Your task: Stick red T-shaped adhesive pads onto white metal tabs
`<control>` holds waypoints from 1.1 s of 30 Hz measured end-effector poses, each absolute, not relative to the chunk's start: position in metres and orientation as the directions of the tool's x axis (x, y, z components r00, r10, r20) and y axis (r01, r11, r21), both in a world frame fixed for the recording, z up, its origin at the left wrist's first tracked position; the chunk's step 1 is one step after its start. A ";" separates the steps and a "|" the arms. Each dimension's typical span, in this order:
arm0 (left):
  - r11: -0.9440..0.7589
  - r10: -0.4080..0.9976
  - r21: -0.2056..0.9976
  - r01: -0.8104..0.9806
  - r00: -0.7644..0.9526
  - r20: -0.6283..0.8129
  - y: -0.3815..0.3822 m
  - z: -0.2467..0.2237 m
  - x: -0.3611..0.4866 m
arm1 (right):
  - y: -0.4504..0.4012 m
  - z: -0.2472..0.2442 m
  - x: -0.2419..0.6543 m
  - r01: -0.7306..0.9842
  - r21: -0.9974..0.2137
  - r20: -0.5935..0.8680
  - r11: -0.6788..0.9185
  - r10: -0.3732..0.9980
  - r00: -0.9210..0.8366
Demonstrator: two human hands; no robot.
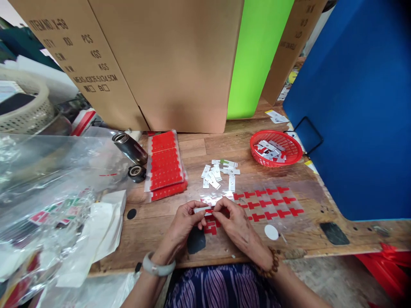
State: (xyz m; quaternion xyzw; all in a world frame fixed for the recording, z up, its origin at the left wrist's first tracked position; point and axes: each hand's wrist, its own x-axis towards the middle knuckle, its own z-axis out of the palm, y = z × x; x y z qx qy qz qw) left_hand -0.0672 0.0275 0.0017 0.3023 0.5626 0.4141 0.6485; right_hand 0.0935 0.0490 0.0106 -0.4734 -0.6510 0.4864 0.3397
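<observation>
My left hand [190, 216] is closed on a small flat white piece [201, 209], held above the table between thumb and fingers. Close beside it, my right hand [231, 218] pinches a small red sticker [209, 211] at the white piece's right end. Under both hands lies a clear sheet of red T-shaped stickers [265, 203], partly hidden by them. Just beyond the hands is a loose heap of similar white pieces [212, 176], one with a green part. Fingers cover much of the contact between the piece and the sticker.
A stack of red sticker sheets [165, 160] lies left, beside a dark metal flask [130, 147] and its cap [136, 173]. A red basket [257, 156] holds more pieces. Cardboard [167, 64] and a blue board [349, 111] stand behind and right; plastic bags [64, 171] cover the left.
</observation>
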 end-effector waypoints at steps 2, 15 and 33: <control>0.444 0.892 0.882 -0.154 -0.013 -0.452 0.028 0.001 -0.066 | 0.047 0.011 0.092 0.290 -0.955 -0.029 0.060 0.956 -0.292; 0.498 0.863 0.847 -0.186 0.003 -0.506 0.028 0.015 -0.064 | 0.053 0.010 0.095 0.339 -0.940 -0.057 0.044 0.958 -0.282; 0.501 0.858 0.845 -0.188 -0.026 -0.514 0.029 0.016 -0.061 | 0.051 0.001 0.094 0.444 -0.879 0.044 0.171 0.958 -0.282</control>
